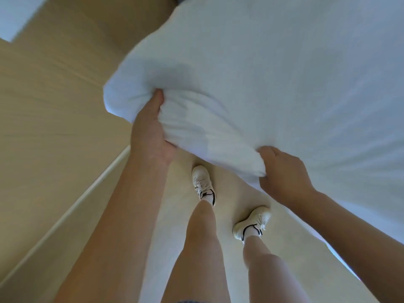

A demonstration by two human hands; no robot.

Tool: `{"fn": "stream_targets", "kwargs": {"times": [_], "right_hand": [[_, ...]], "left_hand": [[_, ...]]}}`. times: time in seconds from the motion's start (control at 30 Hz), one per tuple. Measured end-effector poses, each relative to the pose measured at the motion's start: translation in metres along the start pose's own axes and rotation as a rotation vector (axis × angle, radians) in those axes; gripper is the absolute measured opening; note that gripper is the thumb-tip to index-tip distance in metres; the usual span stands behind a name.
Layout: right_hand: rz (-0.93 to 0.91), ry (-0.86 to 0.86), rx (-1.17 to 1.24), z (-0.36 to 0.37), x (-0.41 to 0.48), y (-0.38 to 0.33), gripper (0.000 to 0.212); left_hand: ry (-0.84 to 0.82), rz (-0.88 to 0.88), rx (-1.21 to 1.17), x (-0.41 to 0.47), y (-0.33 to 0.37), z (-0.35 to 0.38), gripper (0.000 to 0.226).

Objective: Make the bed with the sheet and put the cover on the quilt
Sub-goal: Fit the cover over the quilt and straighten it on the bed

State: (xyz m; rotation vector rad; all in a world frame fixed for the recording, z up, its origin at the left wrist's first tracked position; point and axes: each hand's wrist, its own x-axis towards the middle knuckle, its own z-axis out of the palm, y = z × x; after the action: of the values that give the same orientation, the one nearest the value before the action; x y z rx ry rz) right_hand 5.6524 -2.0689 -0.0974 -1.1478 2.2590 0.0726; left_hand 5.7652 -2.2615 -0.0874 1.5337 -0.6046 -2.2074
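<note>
A thick white quilt fills the upper right of the head view, its near corner lifted above the floor. My left hand is closed on the bunched corner from below, thumb on top of the fabric. My right hand grips the quilt's near edge further right, fingers curled into the folds. The picture is blurred. I cannot tell whether this fabric is the bare quilt or the quilt inside its cover. The bed itself is hidden under the quilt.
Pale floor runs under my legs and white shoes. A tan wooden wall with a white baseboard stands close on the left. A white panel shows at the top left.
</note>
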Motion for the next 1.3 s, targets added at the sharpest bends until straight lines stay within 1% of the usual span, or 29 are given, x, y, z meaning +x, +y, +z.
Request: {"fn": "stream_targets", "kwargs": {"times": [0.1,0.13,0.17,0.2,0.27,0.3,0.37,0.4,0.43,0.47,0.5,0.53,0.57,0.63,0.67,0.7,0.73,0.77,0.83,0.87,0.9,0.93,1.0,1.03,1.13,1.17,1.2,1.23,1.3], "right_hand": [[-0.216,0.243,-0.011,-0.029,-0.019,-0.026,0.036],[-0.216,0.221,0.012,-0.028,-0.021,-0.034,0.036],[-0.202,0.174,0.035,-0.022,-0.018,-0.041,0.038],[-0.191,0.094,0.028,-0.011,-0.01,-0.045,0.041],[-0.125,-0.14,-0.058,0.026,0.012,-0.045,0.046],[-0.073,-0.211,-0.049,0.042,0.022,-0.04,0.047],[0.004,-0.322,0.04,0.054,0.042,-0.035,0.049],[-0.007,-0.282,0.106,0.052,0.05,-0.037,0.051],[-0.049,-0.192,0.164,0.046,0.056,-0.04,0.054],[-0.092,-0.086,0.227,0.035,0.063,-0.044,0.054],[-0.099,0.023,0.314,0.023,0.071,-0.047,0.053],[-0.064,0.127,0.418,0.01,0.081,-0.049,0.051],[-0.008,0.208,0.523,-0.003,0.091,-0.049,0.05],[0.105,0.276,0.686,-0.03,0.112,-0.045,0.049],[0.161,0.284,0.745,-0.042,0.122,-0.042,0.05],[0.214,0.275,0.799,-0.053,0.131,-0.038,0.052],[0.263,0.257,0.85,-0.064,0.14,-0.034,0.056],[0.308,0.239,0.899,-0.075,0.148,-0.029,0.059],[0.396,0.207,1.03,-0.094,0.16,-0.017,0.07],[0.414,0.196,1.125,-0.105,0.164,-0.013,0.078],[0.408,0.206,1.223,-0.117,0.167,-0.011,0.084],[0.37,0.232,1.281,-0.128,0.172,-0.012,0.083],[0.236,0.237,1.173,-0.137,0.181,-0.026,0.07],[0.154,0.202,1.072,-0.133,0.184,-0.034,0.069],[-0.017,-0.001,0.613,-0.085,0.195,-0.036,0.076],[-0.077,-0.054,0.476,-0.07,0.198,-0.028,0.075],[-0.141,-0.081,0.38,-0.058,0.201,-0.016,0.075],[-0.198,-0.069,0.358,-0.052,0.201,-0.004,0.074],[-0.274,0.045,0.414,-0.054,0.197,0.013,0.068]], "left_hand": [[-0.029,0.048,-0.032,-0.007,0.039,-0.02,0.025],[0.028,0.08,-0.072,-0.002,0.039,-0.028,0.022],[0.146,0.108,-0.076,0.01,0.031,-0.037,0.019],[0.294,0.115,-0.034,0.025,0.018,-0.048,0.02],[0.533,0.031,0.1,0.053,-0.005,-0.06,0.026],[0.571,-0.05,0.187,0.067,-0.015,-0.058,0.032],[0.535,-0.192,0.467,0.086,-0.02,-0.044,0.041],[0.582,-0.204,0.659,0.09,-0.016,-0.033,0.049],[0.631,-0.135,0.908,0.09,-0.009,-0.021,0.061],[0.642,-0.001,1.029,0.087,0.0,-0.009,0.075],[0.597,0.157,1.059,0.086,0.009,0.001,0.087],[0.499,0.341,1.084,0.086,0.015,0.011,0.092],[0.357,0.44,1.162,0.088,0.022,0.024,0.094],[0.098,0.388,1.293,0.099,0.029,0.045,0.102],[0.037,0.315,1.316,0.107,0.032,0.055,0.109],[0.031,0.251,1.327,0.114,0.035,0.065,0.11],[0.032,0.202,1.342,0.116,0.036,0.076,0.103],[0.001,0.174,1.328,0.114,0.037,0.086,0.088],[-0.149,0.186,1.184,0.1,0.041,0.105,0.045],[-0.185,0.206,1.096,0.089,0.051,0.11,0.026],[-0.191,0.225,1.021,0.078,0.065,0.112,0.014],[-0.191,0.219,0.934,0.069,0.084,0.11,0.009],[-0.12,0.168,0.832,0.071,0.111,0.101,0.01],[-0.025,0.167,0.9,0.083,0.112,0.094,0.013],[0.253,0.259,1.566,0.124,0.075,0.086,0.043],[0.312,0.298,1.693,0.134,0.058,0.09,0.047],[0.367,0.313,1.741,0.141,0.045,0.095,0.049],[0.423,0.318,1.764,0.148,0.036,0.102,0.052],[0.484,0.298,1.796,0.156,0.028,0.121,0.059]]}}
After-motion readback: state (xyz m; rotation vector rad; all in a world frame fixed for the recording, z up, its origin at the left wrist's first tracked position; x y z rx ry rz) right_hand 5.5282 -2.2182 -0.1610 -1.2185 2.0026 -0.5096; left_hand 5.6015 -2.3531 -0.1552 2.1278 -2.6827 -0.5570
